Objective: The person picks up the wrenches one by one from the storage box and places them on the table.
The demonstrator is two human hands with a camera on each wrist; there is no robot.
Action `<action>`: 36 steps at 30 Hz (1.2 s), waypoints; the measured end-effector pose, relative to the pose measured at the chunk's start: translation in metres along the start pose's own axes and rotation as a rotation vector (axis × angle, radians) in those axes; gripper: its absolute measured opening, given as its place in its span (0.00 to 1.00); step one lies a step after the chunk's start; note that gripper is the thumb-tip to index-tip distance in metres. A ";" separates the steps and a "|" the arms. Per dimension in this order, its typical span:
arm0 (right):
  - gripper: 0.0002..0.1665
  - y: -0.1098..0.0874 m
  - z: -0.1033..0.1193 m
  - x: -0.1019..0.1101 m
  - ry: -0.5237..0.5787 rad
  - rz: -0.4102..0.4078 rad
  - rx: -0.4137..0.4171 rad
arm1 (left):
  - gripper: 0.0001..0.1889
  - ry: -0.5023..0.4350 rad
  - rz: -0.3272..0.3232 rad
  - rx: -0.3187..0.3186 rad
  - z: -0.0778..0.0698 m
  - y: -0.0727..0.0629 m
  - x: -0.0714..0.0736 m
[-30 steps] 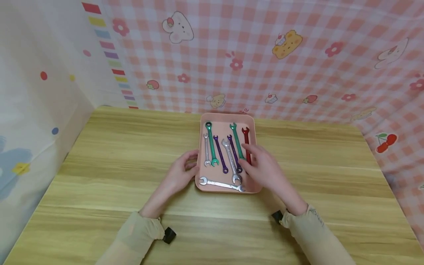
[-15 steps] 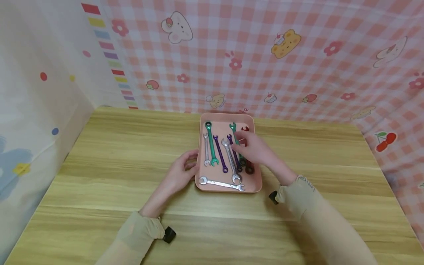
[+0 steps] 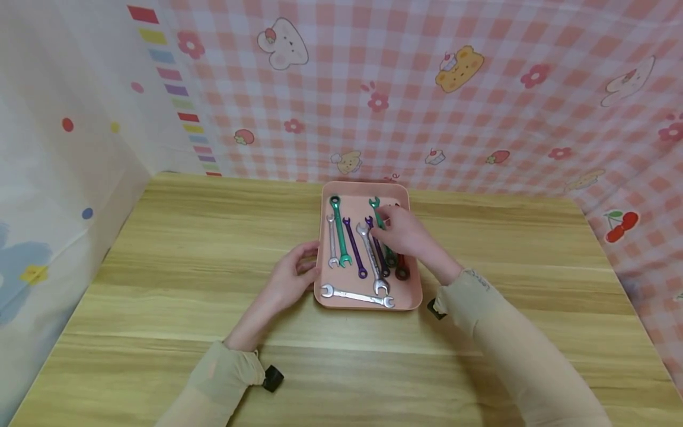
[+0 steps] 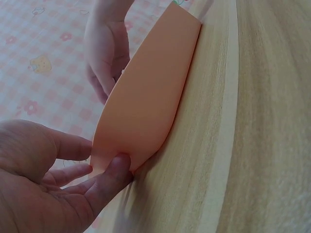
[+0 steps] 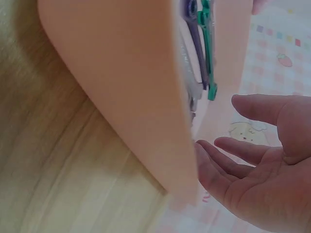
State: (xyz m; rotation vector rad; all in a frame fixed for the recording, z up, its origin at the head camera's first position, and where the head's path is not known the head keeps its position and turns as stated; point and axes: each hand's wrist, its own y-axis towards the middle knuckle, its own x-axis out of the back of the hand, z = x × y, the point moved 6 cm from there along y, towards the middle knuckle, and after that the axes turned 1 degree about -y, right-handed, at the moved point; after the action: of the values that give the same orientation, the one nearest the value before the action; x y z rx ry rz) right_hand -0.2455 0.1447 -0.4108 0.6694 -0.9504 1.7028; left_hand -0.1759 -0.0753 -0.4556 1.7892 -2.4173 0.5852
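Note:
A pink tray (image 3: 405, 298) holds several wrenches. My left hand (image 3: 287, 277) rests its fingertips and thumb against the tray's left wall; the left wrist view shows the thumb on the wall near a corner. Over the right half of the tray is my right hand (image 3: 407, 234), thumb and fingers apart with nothing between them in the right wrist view. It partly covers a green wrench (image 3: 391, 258) and a red wrench (image 3: 402, 271). Left of it lie a silver wrench (image 3: 372, 256), a purple wrench (image 3: 354, 248) and another green wrench (image 3: 340, 231). One silver wrench (image 3: 354, 295) lies crosswise in front.
The tray stands on a wood-grain table (image 3: 213, 237) near its back edge. Behind rises a pink checked cloth (image 3: 320, 107) with cartoon prints, and a white cloth (image 3: 69, 166) hangs at the left.
My right hand has moved up and leftward over the tray, off the lower ends of the green and red wrenches and over their upper parts. The left hand has stayed put.

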 end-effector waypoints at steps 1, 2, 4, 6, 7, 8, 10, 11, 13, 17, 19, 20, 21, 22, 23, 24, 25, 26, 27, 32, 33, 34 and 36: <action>0.34 0.001 -0.001 -0.001 -0.007 0.002 -0.007 | 0.30 0.000 -0.001 0.000 0.000 0.000 0.000; 0.34 0.002 -0.002 -0.002 -0.015 0.003 -0.013 | 0.30 -0.001 -0.001 0.000 0.000 0.000 0.000; 0.34 0.003 -0.004 -0.004 -0.032 0.007 -0.022 | 0.30 -0.010 0.004 0.002 0.001 0.000 -0.001; 0.33 0.004 -0.006 -0.007 -0.045 0.009 -0.028 | 0.30 -0.017 0.006 0.011 0.001 -0.001 -0.001; 0.33 0.005 -0.007 -0.008 -0.053 0.007 -0.027 | 0.30 -0.019 0.007 0.014 0.001 -0.001 -0.001; 0.33 0.006 -0.007 -0.009 -0.055 0.004 -0.027 | 0.30 -0.022 0.008 0.017 0.000 -0.001 0.000; 0.33 0.008 -0.008 -0.011 -0.062 -0.003 -0.032 | 0.31 -0.022 0.007 0.023 0.001 -0.001 0.000; 0.34 0.009 -0.008 -0.012 -0.064 -0.007 -0.037 | 0.31 -0.023 0.006 0.023 0.001 -0.001 0.000; 0.34 0.010 -0.008 -0.013 -0.073 -0.013 -0.054 | 0.30 -0.022 0.004 0.023 0.001 -0.001 0.000; 0.35 0.012 -0.009 -0.016 -0.069 -0.011 -0.106 | 0.30 -0.026 0.001 0.027 0.001 -0.001 0.000; 0.34 0.012 -0.010 -0.017 -0.063 -0.014 -0.132 | 0.30 -0.025 0.002 0.030 0.001 -0.001 0.000; 0.32 0.012 -0.010 -0.017 -0.065 -0.019 -0.137 | 0.30 -0.023 0.003 0.030 0.001 -0.001 0.000; 0.30 0.012 -0.010 -0.017 -0.071 -0.026 -0.139 | 0.30 -0.021 0.004 0.029 0.001 -0.001 0.000; 0.28 0.013 -0.009 -0.018 -0.078 -0.035 -0.136 | 0.30 -0.020 0.004 0.032 0.001 -0.001 0.000; 0.26 0.013 -0.009 -0.018 -0.083 -0.043 -0.131 | 0.30 -0.018 0.004 0.034 0.001 -0.001 0.000; 0.25 0.013 -0.009 -0.018 -0.090 -0.053 -0.127 | 0.30 -0.015 0.003 0.037 0.000 -0.002 0.000; 0.23 0.014 -0.009 -0.018 -0.087 -0.061 -0.126 | 0.30 -0.014 0.002 0.039 0.000 -0.001 0.000; 0.22 0.014 -0.009 -0.018 -0.083 -0.070 -0.126 | 0.30 -0.009 0.003 0.038 0.000 -0.001 0.000; 0.21 0.014 -0.010 -0.018 -0.076 -0.079 -0.129 | 0.30 -0.009 0.001 0.041 0.000 -0.001 0.000; 0.18 0.015 -0.013 -0.016 -0.044 -0.126 -0.135 | 0.30 -0.005 0.002 0.040 0.000 -0.001 0.000; 0.17 0.015 -0.013 -0.015 -0.043 -0.132 -0.132 | 0.30 -0.007 0.001 0.043 0.000 -0.001 0.000; 0.16 0.015 -0.013 -0.015 -0.045 -0.135 -0.129 | 0.30 -0.008 0.002 0.041 0.000 -0.001 0.000; 0.15 0.015 -0.013 -0.015 -0.044 -0.134 -0.130 | 0.30 -0.008 0.001 0.041 0.000 -0.001 0.000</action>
State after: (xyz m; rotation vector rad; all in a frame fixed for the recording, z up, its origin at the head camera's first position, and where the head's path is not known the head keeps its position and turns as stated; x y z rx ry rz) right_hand -0.2544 0.1455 -0.4342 0.6710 -1.0150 1.5004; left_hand -0.1750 -0.0751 -0.4556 1.8089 -2.4295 0.6332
